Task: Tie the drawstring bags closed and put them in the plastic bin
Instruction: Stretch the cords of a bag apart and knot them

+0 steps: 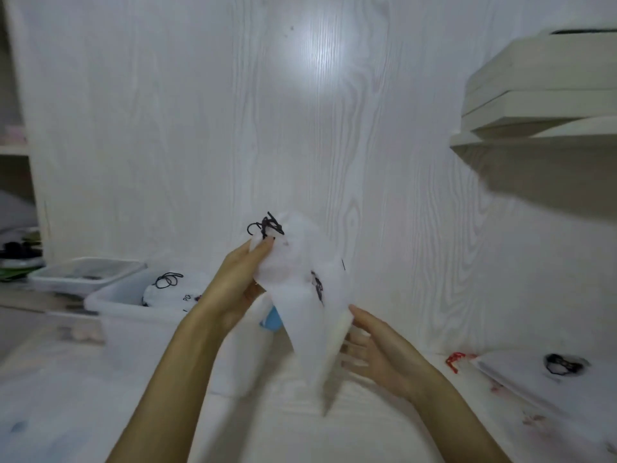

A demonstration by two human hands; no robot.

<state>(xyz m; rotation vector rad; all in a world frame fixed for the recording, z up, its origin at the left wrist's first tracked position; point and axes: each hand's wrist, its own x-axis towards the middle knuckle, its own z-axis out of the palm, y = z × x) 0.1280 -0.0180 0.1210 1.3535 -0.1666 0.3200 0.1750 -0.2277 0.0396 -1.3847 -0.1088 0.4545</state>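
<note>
A pale wood-grain wall panel (300, 128) fills the back of the view, and the white table (66, 396) spreads below it. At two o'clock a stack of flat off-white boxes (534, 95) sits on a shelf. At nine o'clock the clear plastic bin (133, 315) stands on the table, holding a white bag with a black cord (168, 289); a shallower tray (86, 272) lies just behind it. At four o'clock a pile of flat white bags (534, 382) lies on the table, a black cord on top and a red cord (455, 359) at its near-left edge. In the centre, held up off the table, is the white drawstring bag (307, 295), its black drawstring (267, 225) bunched at the top. The left hand (233, 289) pinches the bag's gathered neck between thumb and fingers. The right hand (377, 349), at five o'clock, has its fingers fairly straight and spread against the bag's lower edge, though motion blur makes actual contact hard to judge.
</note>
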